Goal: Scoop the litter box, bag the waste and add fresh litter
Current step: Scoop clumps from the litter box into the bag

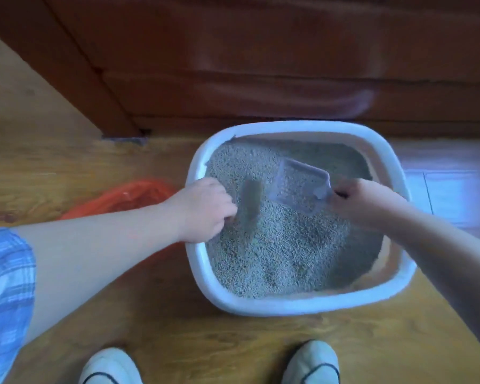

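The pale translucent plastic scoop, probably light and stiff, is best held by its short handle, as the right hand grips it over loose grey litter in the white plastic litter box; the left hand curls beside a blurred dark oblong, grasp unclear.

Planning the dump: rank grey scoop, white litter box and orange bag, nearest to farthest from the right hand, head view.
1. Translucent grey plastic scoop: in the right hand's grip.
2. White plastic litter box: beneath it.
3. Orange plastic bag: floor, past box's left side.
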The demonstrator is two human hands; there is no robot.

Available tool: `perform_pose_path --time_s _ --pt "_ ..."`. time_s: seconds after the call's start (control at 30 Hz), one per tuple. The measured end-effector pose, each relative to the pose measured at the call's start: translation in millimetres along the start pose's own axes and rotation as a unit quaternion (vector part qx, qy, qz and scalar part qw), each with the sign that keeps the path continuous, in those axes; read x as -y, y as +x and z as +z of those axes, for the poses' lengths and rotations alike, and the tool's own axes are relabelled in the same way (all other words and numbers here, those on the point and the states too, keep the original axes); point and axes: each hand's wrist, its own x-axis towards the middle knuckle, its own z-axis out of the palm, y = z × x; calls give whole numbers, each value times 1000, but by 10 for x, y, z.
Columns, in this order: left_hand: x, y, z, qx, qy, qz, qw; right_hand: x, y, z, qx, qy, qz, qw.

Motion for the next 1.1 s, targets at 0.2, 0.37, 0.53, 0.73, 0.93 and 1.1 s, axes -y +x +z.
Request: perform_pose_path --time_s 0.2,0.37,0.53,0.73,0.93,1.1 --pt "29 56 122 2 13 -13 1000 -357 547 36 35 -122 98 987" --pt "50 94 175 -14 -4 -5 1000 144 827 -108 37 -85 29 995" --pt "71 104 221 -20 -20 -8 1000 614 983 7 53 -42 -43 997" --pt "79 113 218 -29 -10 1 1000 778 1011 301 85 70 -85 990" --pt "75 110 237 -33 -10 3 999 737 882 498 138 244 -90 956" --pt "73 108 266 -36 -14 6 999 511 796 458 139 268 -82 950"
